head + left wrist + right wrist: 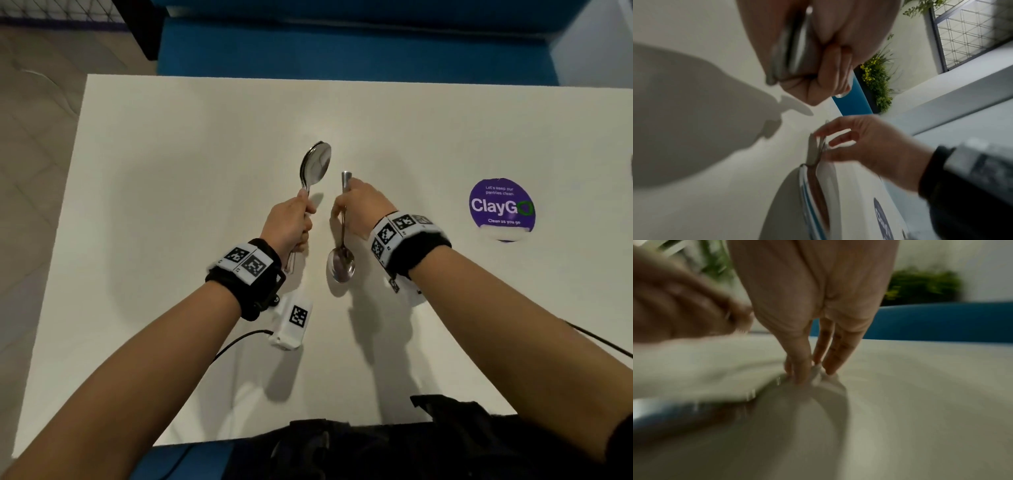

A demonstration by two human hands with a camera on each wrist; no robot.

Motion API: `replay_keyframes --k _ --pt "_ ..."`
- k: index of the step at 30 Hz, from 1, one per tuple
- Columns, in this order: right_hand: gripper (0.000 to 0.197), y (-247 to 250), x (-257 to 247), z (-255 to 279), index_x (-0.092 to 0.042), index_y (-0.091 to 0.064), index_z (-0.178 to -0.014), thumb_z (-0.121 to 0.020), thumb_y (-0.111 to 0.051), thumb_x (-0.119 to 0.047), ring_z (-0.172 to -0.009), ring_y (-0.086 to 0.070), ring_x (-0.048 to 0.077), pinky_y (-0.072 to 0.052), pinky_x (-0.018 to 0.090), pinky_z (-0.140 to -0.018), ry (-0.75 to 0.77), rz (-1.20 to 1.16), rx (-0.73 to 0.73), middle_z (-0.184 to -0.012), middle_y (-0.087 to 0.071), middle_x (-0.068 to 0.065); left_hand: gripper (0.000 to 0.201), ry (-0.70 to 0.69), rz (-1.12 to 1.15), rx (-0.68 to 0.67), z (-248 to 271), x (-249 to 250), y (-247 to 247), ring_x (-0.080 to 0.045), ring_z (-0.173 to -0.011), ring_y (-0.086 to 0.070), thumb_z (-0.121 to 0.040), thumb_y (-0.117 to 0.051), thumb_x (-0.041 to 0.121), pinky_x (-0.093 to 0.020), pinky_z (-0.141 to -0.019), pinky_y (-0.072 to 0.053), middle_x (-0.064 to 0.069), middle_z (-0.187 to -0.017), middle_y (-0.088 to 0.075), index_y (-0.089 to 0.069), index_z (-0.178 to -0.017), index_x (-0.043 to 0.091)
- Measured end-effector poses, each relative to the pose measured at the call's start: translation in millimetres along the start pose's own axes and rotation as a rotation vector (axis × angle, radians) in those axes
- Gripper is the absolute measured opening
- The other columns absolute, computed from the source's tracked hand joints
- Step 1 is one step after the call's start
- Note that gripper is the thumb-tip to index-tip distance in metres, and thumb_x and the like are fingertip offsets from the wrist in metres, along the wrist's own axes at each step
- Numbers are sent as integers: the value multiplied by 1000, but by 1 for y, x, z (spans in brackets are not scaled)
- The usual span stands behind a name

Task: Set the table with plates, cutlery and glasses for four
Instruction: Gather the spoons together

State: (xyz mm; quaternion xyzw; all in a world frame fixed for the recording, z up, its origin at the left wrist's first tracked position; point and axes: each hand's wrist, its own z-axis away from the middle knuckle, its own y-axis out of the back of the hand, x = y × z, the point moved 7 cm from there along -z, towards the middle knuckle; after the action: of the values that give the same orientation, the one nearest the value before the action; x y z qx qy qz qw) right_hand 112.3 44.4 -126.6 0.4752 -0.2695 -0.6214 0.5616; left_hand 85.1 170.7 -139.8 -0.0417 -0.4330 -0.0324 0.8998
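The left hand (291, 222) is gripping a bunch of spoons (315, 164) by their handles, fingers curled round them, bowls pointing away above the white table (171, 171). Just to its right, the right hand (359, 209) is pinching the handle of a single spoon (341, 265), whose bowl is lying toward the person, apparently touching the table. Farther right a purple ClayGo sticker (501, 209) is sitting. No plates or glasses are showing; the setting looks barely begun.
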Motion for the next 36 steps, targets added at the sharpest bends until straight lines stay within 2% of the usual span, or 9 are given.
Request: replay_keyframes --k 4,10,15,18,21,25,29,32,36 --pt "24 -5 -8 5 -11 -67 -110 -89 -56 -9 -117 -42 30 -41 36 -84 126 221 -28 -123 -48 11 32 10 45 6 -3 -1 8 -5 -32 -21 -102 -35 32 -12 -35 -19 10 -40 -30 -46 -75 17" --pt "20 -13 -17 3 -6 -60 -109 -93 -48 -8 -103 -55 29 -43 35 -79 267 523 -234 -111 -60 10 29 2 79 96 -7 -2 24 -5 -32 -19 -102 -33 25 -14 -36 -17 10 -41 -29 -46 -77 16" --pt "17 21 17 1 -7 -60 -107 -91 -57 -10 -99 -60 31 -47 34 -81 -54 177 -54 -108 -63 14 32 -45 188 191 -7 3 42 -4 -31 -16 -103 -29 25 -12 -35 -14 8 -44 -27 -37 -73 18" --pt "6 35 30 10 -10 -62 -86 -85 -67 -11 -73 -64 20 -51 22 -70 -233 -466 203 -80 -64 7 31 -80 169 207 -5 5 40 -4 -30 -24 -102 -24 22 -13 -32 -19 3 -52 -31 -34 -73 18" --pt "13 22 1 16 -9 -57 -77 -85 -66 -3 -57 -63 12 -57 20 -63 -211 -1113 128 -67 -58 5 28 -91 124 146 3 8 21 -13 -41 -53 -103 -22 21 -17 -35 -38 -7 -62 -57 -38 -80 15" --pt "10 8 -25 22 -10 -59 -80 -83 -68 -8 -64 -64 21 -58 36 -76 -181 -1139 40 -69 -62 6 37 -102 5 38 14 8 -11 -18 -50 -63 -104 -18 29 -22 -41 -46 -14 -81 -65 -47 -103 6" --pt "8 13 -12 33 -9 -63 -83 -82 -71 -10 -51 -58 12 -57 26 -64 -210 -1039 98 -65 -59 4 32 -130 -70 50 19 2 -23 -11 -33 -39 -104 -20 30 -17 -33 -30 -7 -68 -57 -44 -94 13" --pt "24 23 3 42 -14 -72 -103 -82 -72 -26 -69 -63 15 -56 29 -70 -205 -814 167 -78 -64 -1 39 -153 -86 -15 20 2 -37 -10 -30 -31 -104 -22 34 -16 -35 -25 -5 -59 -58 -52 -100 10" --pt "30 11 27 55 -5 -69 -108 -92 -59 -29 -87 -63 12 -53 26 -78 -319 -1113 125 -94 -67 3 37 -165 -151 -115 22 7 -62 -9 -36 -28 -104 -25 32 -17 -38 -23 -2 -57 -42 -54 -92 12"
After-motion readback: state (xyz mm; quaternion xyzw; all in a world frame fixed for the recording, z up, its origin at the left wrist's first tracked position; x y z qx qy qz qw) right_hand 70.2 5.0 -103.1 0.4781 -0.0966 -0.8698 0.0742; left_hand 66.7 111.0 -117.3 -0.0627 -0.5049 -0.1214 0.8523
